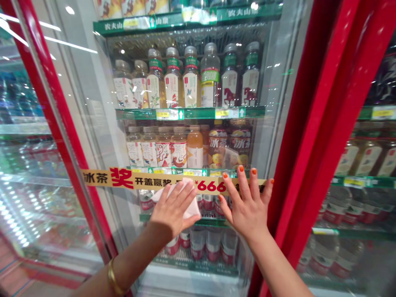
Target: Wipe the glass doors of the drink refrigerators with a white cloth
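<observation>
My left hand (173, 208) lies with straight fingers over a folded white cloth (192, 204), holding it against the glass door (280, 136) of a drinks fridge. Cloth edges show around the fingers and toward the thumb; the rest is hidden beneath the palm. To its right, my right hand (249, 206) is spread on the same glass with nothing in it, fingers apart. Both hands reach the yellow printed strip (108, 179) that runs across the door. A gold bangle (114, 277) circles my left wrist.
Behind the glass, bottled drinks (171, 80) stand on shelves with green edges (136, 114). A red door frame (305, 136) rises at the right, another red frame (62, 107) at the left. More stocked fridge shelves (355, 181) are on both sides.
</observation>
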A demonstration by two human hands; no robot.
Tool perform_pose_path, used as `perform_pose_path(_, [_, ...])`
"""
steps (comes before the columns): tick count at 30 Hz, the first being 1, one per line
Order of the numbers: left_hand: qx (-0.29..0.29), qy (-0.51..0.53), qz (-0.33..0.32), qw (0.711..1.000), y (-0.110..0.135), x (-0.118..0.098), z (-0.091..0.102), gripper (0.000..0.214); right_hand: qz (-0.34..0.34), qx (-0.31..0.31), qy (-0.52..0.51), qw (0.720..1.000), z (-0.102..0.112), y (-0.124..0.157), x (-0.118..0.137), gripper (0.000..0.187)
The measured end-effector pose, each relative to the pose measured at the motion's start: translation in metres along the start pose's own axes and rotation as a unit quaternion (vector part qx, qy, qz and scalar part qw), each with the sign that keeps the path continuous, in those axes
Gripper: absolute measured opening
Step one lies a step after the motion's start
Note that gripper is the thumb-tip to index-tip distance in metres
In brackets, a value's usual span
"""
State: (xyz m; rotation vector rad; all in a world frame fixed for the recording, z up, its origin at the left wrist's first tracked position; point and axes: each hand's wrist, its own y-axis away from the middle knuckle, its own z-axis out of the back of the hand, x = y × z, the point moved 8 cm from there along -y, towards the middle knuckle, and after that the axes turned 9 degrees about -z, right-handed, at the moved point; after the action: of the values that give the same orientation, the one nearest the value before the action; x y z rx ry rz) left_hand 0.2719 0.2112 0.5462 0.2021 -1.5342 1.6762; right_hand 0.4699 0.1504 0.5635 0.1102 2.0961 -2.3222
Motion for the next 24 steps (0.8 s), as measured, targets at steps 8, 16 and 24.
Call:
perform_pose_path(8, [0.03, 0.01, 0.268, 0.963, 0.042, 0.117, 0.009, 0.099, -0.005, -0.006, 0.002, 1.0, -0.001, 0.0, 0.0, 0.088])
perform_pose_path(16, [0.028, 0.0, 0.159, 0.987, 0.088, 0.042, -0.011, 0.104, 0.002, 0.004, 0.001, 1.0, 0.0, 0.0, 0.0, 0.084])
perform_pose_path(24, [0.027, 0.045, 0.23, 0.972, 0.055, 0.082, -0.007, 0.108, -0.006, 0.009, 0.019, 1.0, -0.003, 0.003, -0.002, 0.089])
